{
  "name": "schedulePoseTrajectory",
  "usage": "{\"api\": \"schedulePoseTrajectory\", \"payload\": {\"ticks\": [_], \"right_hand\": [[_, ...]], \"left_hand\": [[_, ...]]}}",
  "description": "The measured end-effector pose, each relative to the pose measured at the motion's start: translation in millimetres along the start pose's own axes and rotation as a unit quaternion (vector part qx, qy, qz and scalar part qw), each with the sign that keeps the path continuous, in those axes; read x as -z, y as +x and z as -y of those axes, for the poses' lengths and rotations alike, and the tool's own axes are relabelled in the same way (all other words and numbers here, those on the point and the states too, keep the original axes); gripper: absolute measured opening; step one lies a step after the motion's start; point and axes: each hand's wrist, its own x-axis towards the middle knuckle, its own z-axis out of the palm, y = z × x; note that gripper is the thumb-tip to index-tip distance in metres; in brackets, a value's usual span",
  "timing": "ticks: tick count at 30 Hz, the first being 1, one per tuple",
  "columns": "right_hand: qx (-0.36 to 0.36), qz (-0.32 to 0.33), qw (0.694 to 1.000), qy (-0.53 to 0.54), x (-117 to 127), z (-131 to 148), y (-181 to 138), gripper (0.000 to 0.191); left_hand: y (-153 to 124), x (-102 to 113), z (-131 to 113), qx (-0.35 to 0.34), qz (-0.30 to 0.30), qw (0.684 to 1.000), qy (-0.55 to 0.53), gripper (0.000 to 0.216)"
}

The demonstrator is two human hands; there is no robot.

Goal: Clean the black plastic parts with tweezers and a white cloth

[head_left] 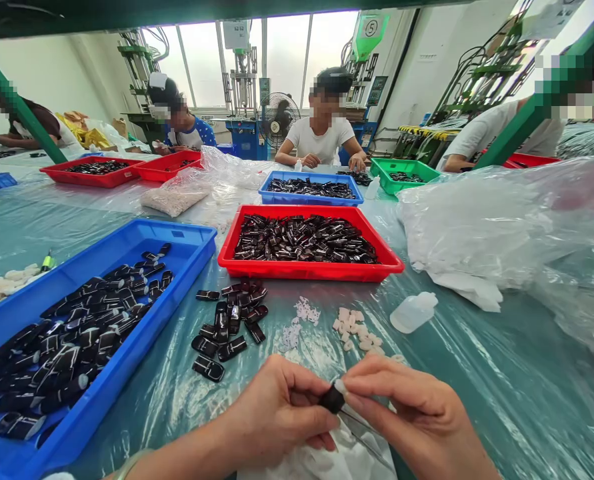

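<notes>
My left hand point(271, 413) is closed, pinching a small black plastic casing point(332, 400) between thumb and fingers. At the casing's upper end, the fingertips of my right hand point(417, 407) press together on a small whitish piece point(340, 385). Slim metal tweezers point(364, 437) run below the right hand; whether its fingers hold them is hidden. Under both hands lies a white cloth point(337, 460). Beyond them are a loose pile of glossy black casings point(221, 323), thin white bits point(304, 312) and a little heap of cream-coloured pieces point(354, 327).
A long blue tray point(177, 293) of black casings stands at left, a full red tray point(311, 269) ahead. A translucent squeeze bottle point(413, 312) lies right of the cream pieces, near large plastic bags point(497, 220). Several co-workers sit around the table; green frame bars point(521, 123) slant at both sides.
</notes>
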Motion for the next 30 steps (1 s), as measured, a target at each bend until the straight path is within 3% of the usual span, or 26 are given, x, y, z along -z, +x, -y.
{"api": "schedulePoseTrajectory", "payload": {"ticks": [8, 30], "right_hand": [[0.0, 0.002, 0.999, -0.042, -1.9, -3.3, -2.7, 0.015], [0.052, 0.086, 0.99, -0.096, 1.9, -3.4, -3.0, 0.021]], "left_hand": [[-0.8, 0.7, 0.0, -0.011, -0.003, 0.999, 0.032, 0.013], [-2.8, 3.7, 3.2, -0.037, -0.012, 0.993, 0.108, 0.013]]}}
